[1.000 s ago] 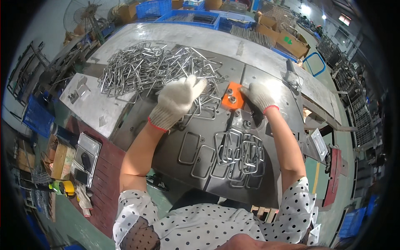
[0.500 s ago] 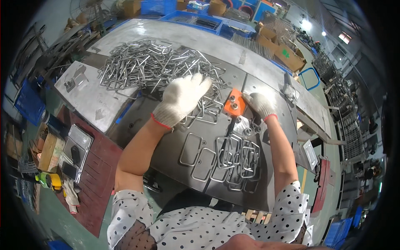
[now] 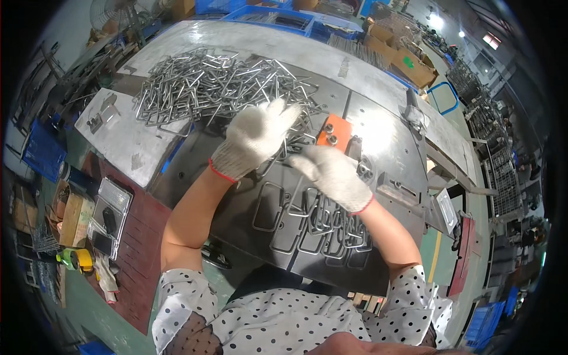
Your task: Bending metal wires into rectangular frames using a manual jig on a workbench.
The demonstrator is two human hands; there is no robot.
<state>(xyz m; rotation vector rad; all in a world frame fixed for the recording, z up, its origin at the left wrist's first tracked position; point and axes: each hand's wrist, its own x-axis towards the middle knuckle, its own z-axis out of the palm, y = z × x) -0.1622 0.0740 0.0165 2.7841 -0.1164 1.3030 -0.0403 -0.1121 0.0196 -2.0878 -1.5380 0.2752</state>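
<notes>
My left hand (image 3: 257, 139), in a white knit glove with a red cuff, hovers with fingers spread over the near edge of a big pile of bent steel wire pieces (image 3: 207, 89). My right hand (image 3: 334, 174), gloved the same, lies palm down on the dark jig plate (image 3: 390, 148), just below an orange block (image 3: 334, 131) with two bolts. Its fingers point left toward a wire piece between the two hands; what is under the palm is hidden. Several rectangular wire loops (image 3: 331, 225) lie stacked on the plate below my right wrist.
A grey metal sheet (image 3: 124, 139) lies left of the plate. At the lower left are a small tray (image 3: 109, 210) and a yellow tape roll (image 3: 80, 257). Blue crates (image 3: 260, 15) and cardboard boxes (image 3: 408, 62) stand at the back; wire racks (image 3: 503, 154) line the right.
My right hand has left the orange block and moved left and down onto the plate. My left hand stays over the edge of the wire pile.
</notes>
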